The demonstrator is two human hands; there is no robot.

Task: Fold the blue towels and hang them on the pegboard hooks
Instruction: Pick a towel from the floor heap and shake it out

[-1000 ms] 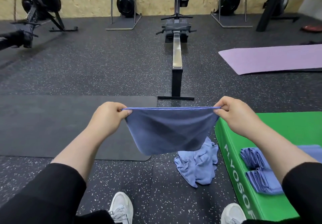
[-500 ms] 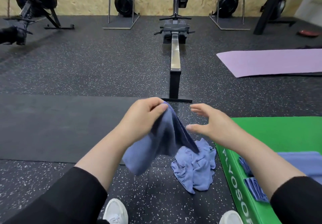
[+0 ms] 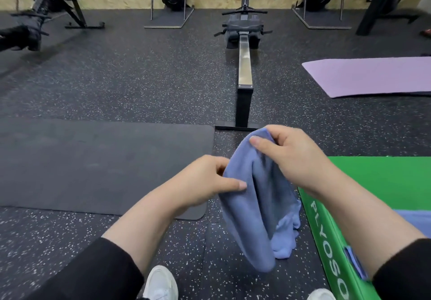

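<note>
Head view, left hand [image 3: 205, 183]: forearm reaching forward from a black sleeve; thumb and curled fingers pinch the left edge of the blue towel [image 3: 254, 206]
Head view, right hand [image 3: 291, 157]: raised higher; fingers curled, gripping the towel's top fold
Towel: hangs doubled between both hands above the speckled floor [image 3: 140, 78], beside the green plyo box [image 3: 384, 183]; a crumpled towel [image 3: 288, 236] lies behind it

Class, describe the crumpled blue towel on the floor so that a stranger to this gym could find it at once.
Start at the green plyo box at the lower right. Against its left side, on the speckled floor, lies the crumpled blue towel. Unlike the blue towel gripped by both hands in front of it, it lies loose in a heap, untouched.
</note>
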